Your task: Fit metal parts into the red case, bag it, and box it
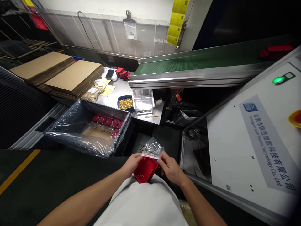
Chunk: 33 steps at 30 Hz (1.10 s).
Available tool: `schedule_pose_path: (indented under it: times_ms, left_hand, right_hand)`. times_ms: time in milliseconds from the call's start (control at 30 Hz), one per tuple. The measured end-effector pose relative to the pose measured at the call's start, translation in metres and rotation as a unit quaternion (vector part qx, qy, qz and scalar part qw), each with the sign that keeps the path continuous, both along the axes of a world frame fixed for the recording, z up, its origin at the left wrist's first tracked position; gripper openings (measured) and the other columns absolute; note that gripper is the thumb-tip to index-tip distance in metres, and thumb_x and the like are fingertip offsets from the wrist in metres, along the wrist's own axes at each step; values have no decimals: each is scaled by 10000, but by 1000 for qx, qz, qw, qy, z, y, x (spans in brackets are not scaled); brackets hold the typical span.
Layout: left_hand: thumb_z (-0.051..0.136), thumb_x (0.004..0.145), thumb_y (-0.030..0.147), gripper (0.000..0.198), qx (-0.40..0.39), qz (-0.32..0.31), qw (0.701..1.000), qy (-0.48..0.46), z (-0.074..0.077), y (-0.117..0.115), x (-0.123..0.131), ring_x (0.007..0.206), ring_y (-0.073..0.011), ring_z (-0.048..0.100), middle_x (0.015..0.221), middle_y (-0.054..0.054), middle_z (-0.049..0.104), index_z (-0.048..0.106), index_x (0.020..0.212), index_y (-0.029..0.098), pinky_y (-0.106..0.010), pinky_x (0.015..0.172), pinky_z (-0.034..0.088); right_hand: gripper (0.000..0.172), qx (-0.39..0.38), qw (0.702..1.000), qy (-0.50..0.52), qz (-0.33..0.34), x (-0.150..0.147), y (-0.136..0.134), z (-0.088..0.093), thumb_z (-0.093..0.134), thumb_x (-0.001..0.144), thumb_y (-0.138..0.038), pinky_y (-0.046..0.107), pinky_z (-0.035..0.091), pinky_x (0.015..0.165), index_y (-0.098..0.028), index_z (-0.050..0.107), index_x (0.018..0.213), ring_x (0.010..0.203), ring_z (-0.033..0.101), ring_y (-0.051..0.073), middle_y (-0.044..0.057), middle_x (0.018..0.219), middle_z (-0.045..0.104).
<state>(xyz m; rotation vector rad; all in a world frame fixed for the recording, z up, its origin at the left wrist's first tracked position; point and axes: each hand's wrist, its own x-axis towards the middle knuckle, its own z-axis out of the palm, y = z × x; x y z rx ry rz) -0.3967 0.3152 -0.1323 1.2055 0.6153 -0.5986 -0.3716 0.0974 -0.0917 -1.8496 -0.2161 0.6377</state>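
Close to my body, a red plastic part [145, 169], hollow and tray-like, rests against my white clothing. A clear plastic bag [152, 147] lies over its far end. My left hand [132, 164] pinches the left side of the bag's edge beside the part. On the other side, my right hand [169, 166] has thumb and fingers closed on the bag's right edge. Whether either hand also grips the red part is hard to see.
Ahead to the left stands a film-lined crate [80, 138] holding several red packed parts [108, 121]. A bin of brass pieces [125, 103] and a clear bin [143, 102] sit on the metal table [111, 94]. A green conveyor [183, 62] slopes right, beside a white machine panel [246, 141].
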Motion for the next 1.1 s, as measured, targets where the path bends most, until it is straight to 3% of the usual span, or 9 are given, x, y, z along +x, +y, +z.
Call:
schedule_pose_path:
  times_ms: [300, 433, 567, 667, 767, 833, 900, 1000, 1100]
  left_hand:
    - [732, 780, 482, 372, 31, 66, 997, -7, -7, -6, -17, 674, -160, 588, 765, -8, 624, 573, 832, 150, -303, 671, 468]
    - [703, 825, 404, 292, 34, 58, 998, 6, -5, -2, -14, 643, -147, 570, 739, -1, 605, 565, 817, 147, -285, 631, 459]
    - [676, 850, 435, 321, 47, 52, 997, 28, -6, 3, -3, 597, -132, 543, 687, 17, 566, 542, 779, 151, -262, 582, 440]
    - [607, 893, 465, 329, 49, 36, 997, 56, -5, 7, 16, 598, -137, 558, 693, 11, 566, 536, 815, 153, -271, 579, 466]
    - [520, 930, 464, 317, 45, 3, 996, 75, 2, 16, 41, 609, -145, 584, 734, -10, 590, 543, 910, 149, -286, 581, 492]
    - [464, 935, 492, 360, 41, -38, 996, 70, 9, 26, 60, 602, -164, 600, 759, -33, 618, 555, 987, 147, -298, 551, 487]
    - [435, 918, 548, 429, 52, -86, 994, 45, 18, 40, 78, 576, -205, 609, 734, -54, 639, 577, 996, 151, -305, 496, 445]
    - [509, 868, 595, 451, 127, -117, 984, -46, 34, 67, 101, 515, -197, 536, 574, -25, 569, 586, 749, 167, -278, 494, 322]
    - [599, 850, 539, 488, 211, -98, 961, -151, 49, 93, 120, 535, -142, 385, 514, 13, 433, 465, 555, 175, -290, 540, 211]
  right_hand:
    - [223, -97, 993, -67, -7, -16, 9, 4, 415, 963, -377, 290, 303, 618, -234, 495, 812, 594, 486, 152, -17, 650, 545]
    - [270, -93, 995, -21, -2, -22, 11, 5, 360, 987, -423, 265, 352, 580, -241, 496, 841, 534, 548, 135, -32, 647, 614]
    - [268, -75, 996, -44, 29, -20, 19, 13, 360, 990, -403, 267, 391, 636, -232, 523, 864, 638, 583, 144, -18, 710, 632]
    - [266, -73, 993, -80, 47, -7, 28, 19, 446, 959, -439, 283, 416, 696, -237, 557, 1090, 713, 575, 158, 5, 835, 638]
    - [555, -81, 986, -119, 84, 11, 39, 23, 582, 877, -519, 306, 438, 790, -308, 452, 1374, 874, 583, 189, 52, 1100, 594]
    - [443, -95, 986, -112, 82, 26, 48, 25, 556, 892, -525, 301, 434, 783, -319, 556, 1284, 873, 572, 182, 46, 1074, 566]
    - [314, -95, 990, -86, 55, 43, 59, 27, 474, 942, -494, 283, 417, 741, -266, 664, 1044, 797, 551, 156, 25, 933, 549]
    - [371, -76, 995, -63, -3, 68, 78, 29, 416, 973, -465, 273, 395, 712, -208, 628, 810, 760, 525, 145, 12, 812, 539]
    - [389, -70, 997, -31, -30, 89, 96, 34, 389, 979, -482, 250, 382, 615, -203, 562, 770, 657, 501, 123, -12, 724, 530]
